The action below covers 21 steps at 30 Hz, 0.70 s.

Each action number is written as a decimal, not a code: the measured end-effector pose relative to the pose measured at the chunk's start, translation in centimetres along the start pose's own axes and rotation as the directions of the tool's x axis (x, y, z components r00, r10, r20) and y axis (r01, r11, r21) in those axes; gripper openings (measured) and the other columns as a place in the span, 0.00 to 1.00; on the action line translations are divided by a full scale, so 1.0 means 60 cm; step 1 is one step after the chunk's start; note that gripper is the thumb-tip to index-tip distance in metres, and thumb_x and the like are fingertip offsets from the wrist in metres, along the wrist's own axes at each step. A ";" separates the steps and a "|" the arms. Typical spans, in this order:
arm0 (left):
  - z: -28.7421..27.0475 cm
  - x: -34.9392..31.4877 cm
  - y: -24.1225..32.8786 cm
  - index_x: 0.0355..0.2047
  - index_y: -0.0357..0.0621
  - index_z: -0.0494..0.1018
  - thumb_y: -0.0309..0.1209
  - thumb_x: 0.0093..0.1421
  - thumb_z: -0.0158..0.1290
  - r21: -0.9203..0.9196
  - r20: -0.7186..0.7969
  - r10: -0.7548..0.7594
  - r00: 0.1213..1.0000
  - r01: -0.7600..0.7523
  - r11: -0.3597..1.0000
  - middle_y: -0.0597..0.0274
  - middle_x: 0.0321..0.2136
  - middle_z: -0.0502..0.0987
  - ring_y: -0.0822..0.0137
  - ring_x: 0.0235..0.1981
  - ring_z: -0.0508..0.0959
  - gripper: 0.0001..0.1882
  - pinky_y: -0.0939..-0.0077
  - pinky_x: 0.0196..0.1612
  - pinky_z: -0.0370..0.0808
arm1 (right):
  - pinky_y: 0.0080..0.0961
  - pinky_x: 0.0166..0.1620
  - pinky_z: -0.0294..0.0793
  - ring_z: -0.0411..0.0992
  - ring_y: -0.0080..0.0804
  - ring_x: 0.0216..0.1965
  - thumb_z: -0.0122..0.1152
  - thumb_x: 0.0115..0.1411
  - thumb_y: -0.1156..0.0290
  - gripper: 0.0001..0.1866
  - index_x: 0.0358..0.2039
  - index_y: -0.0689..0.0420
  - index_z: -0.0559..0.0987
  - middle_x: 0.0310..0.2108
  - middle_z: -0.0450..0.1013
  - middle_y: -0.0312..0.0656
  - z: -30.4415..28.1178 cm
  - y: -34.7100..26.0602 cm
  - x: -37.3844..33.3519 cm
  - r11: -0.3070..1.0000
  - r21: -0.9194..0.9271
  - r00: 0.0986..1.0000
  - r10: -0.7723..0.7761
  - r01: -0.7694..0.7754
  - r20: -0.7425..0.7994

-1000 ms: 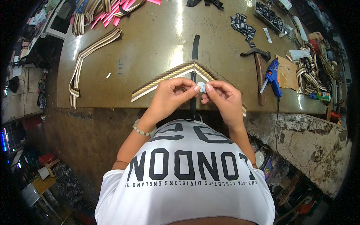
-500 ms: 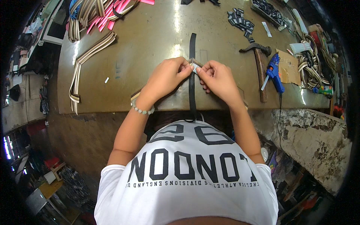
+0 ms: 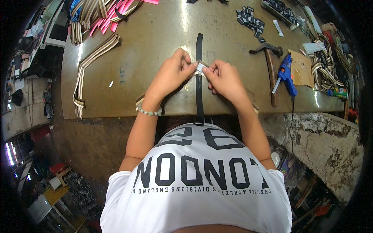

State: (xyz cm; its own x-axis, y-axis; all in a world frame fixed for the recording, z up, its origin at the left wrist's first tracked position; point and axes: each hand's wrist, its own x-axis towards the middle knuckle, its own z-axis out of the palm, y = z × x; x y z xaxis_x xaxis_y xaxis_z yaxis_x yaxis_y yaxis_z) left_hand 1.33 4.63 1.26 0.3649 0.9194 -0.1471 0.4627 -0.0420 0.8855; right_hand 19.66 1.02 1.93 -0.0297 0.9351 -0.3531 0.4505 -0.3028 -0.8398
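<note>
A long black strap point(image 3: 199, 99) lies up the table in front of me, its lower end at the table's near edge. Across it, between my fingertips, is a small white label point(image 3: 201, 66) on what looks like a folded bit of striped webbing. My left hand point(image 3: 171, 75) is closed, its thumb tip at the label's left edge. With its thumb on the label's lower right corner, my right hand point(image 3: 228, 82) pinches the piece, other fingers curled below. Tan-and-dark webbing point(image 3: 140, 99) peeks out beside my left wrist; my hands and forearms hide the rest.
Right of my hands lie a hammer point(image 3: 271, 75), a blue glue gun point(image 3: 286, 73) with a cord, and cardboard point(image 3: 301, 70). Small black pieces point(image 3: 250, 20) are heaped farther back. Striped straps point(image 3: 80, 77) lie left, pink strips point(image 3: 112, 17) beyond. The table's near edge point(image 3: 97, 117) fronts me.
My left fingers have eased back up and left, leaving more of the white label uncovered. My right thumb stays on the label.
</note>
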 end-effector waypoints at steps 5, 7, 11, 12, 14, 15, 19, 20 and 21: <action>0.001 0.001 -0.007 0.34 0.39 0.67 0.31 0.63 0.58 -0.064 -0.002 -0.008 1.000 0.008 0.998 0.69 0.19 0.72 0.81 0.21 0.70 0.11 0.83 0.23 0.67 | 0.26 0.21 0.70 0.72 0.27 0.13 0.59 0.63 0.63 0.14 0.29 0.63 0.75 0.14 0.74 0.42 0.001 0.008 0.002 0.998 0.052 1.000 0.021 -0.022 0.014; 0.000 0.002 -0.008 0.34 0.39 0.67 0.31 0.63 0.58 -0.100 0.021 -0.020 1.000 0.022 0.995 0.70 0.19 0.71 0.81 0.21 0.70 0.11 0.84 0.24 0.66 | 0.26 0.21 0.70 0.72 0.26 0.13 0.59 0.63 0.63 0.14 0.30 0.63 0.75 0.15 0.74 0.42 0.001 0.010 0.002 0.998 0.064 1.000 0.024 -0.025 0.016; -0.001 0.000 -0.008 0.34 0.40 0.68 0.30 0.63 0.58 -0.121 0.035 -0.048 0.998 0.051 0.991 0.72 0.19 0.70 0.82 0.22 0.70 0.10 0.85 0.24 0.66 | 0.25 0.21 0.70 0.72 0.26 0.14 0.59 0.63 0.63 0.14 0.31 0.64 0.76 0.15 0.75 0.42 0.001 0.010 0.001 0.998 0.056 1.000 0.003 -0.004 0.011; 0.000 0.000 -0.008 0.34 0.40 0.68 0.31 0.63 0.58 -0.126 0.031 -0.040 0.999 0.044 0.991 0.72 0.19 0.70 0.82 0.21 0.69 0.10 0.85 0.24 0.66 | 0.25 0.21 0.70 0.72 0.26 0.14 0.60 0.63 0.63 0.14 0.31 0.64 0.77 0.15 0.75 0.42 0.001 0.010 0.000 0.999 0.047 1.000 -0.005 0.004 0.009; 0.000 0.000 -0.008 0.34 0.40 0.68 0.31 0.63 0.58 -0.125 0.026 -0.030 0.999 0.033 0.992 0.72 0.19 0.70 0.82 0.21 0.69 0.10 0.85 0.24 0.65 | 0.25 0.21 0.70 0.72 0.25 0.14 0.60 0.63 0.63 0.14 0.31 0.64 0.77 0.16 0.75 0.42 0.002 0.009 0.000 0.999 0.048 1.000 -0.005 0.005 0.010; 0.001 0.000 -0.009 0.33 0.40 0.68 0.31 0.62 0.58 -0.131 0.026 -0.033 0.999 0.036 0.991 0.72 0.19 0.70 0.82 0.21 0.69 0.10 0.86 0.23 0.65 | 0.25 0.21 0.70 0.72 0.25 0.14 0.59 0.63 0.63 0.14 0.32 0.64 0.77 0.16 0.75 0.42 0.002 0.009 0.000 0.998 0.058 1.000 0.001 -0.002 0.012; 0.002 0.001 -0.013 0.33 0.40 0.68 0.32 0.62 0.59 -0.125 0.026 -0.048 0.999 0.051 0.991 0.73 0.19 0.70 0.83 0.21 0.68 0.11 0.86 0.23 0.64 | 0.25 0.21 0.70 0.72 0.25 0.14 0.59 0.63 0.64 0.14 0.32 0.65 0.78 0.16 0.75 0.42 0.001 0.008 0.001 0.994 0.101 0.999 0.026 -0.028 0.027; 0.002 0.002 -0.013 0.33 0.40 0.68 0.32 0.62 0.59 -0.117 0.025 -0.039 0.999 0.042 0.992 0.73 0.19 0.70 0.83 0.21 0.68 0.11 0.86 0.23 0.64 | 0.25 0.21 0.70 0.72 0.25 0.14 0.59 0.63 0.64 0.14 0.32 0.65 0.78 0.16 0.75 0.42 0.001 0.008 0.002 0.995 0.097 0.999 0.029 -0.032 0.029; 0.003 0.002 -0.013 0.33 0.40 0.68 0.32 0.61 0.60 -0.108 0.018 -0.033 0.999 0.035 0.993 0.73 0.18 0.70 0.83 0.21 0.67 0.12 0.85 0.23 0.64 | 0.24 0.21 0.70 0.72 0.25 0.14 0.59 0.64 0.64 0.14 0.32 0.65 0.78 0.16 0.75 0.42 0.000 0.008 0.002 0.995 0.093 0.999 0.033 -0.036 0.030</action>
State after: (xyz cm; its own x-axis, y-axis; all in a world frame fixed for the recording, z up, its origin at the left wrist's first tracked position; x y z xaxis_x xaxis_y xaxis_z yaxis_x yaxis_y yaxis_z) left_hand 1.15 4.71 0.48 0.3633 0.9133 -0.1842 0.3850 0.0329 0.9223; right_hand 19.86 0.96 1.49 -0.0420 0.9185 -0.3931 0.3659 -0.3520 -0.8615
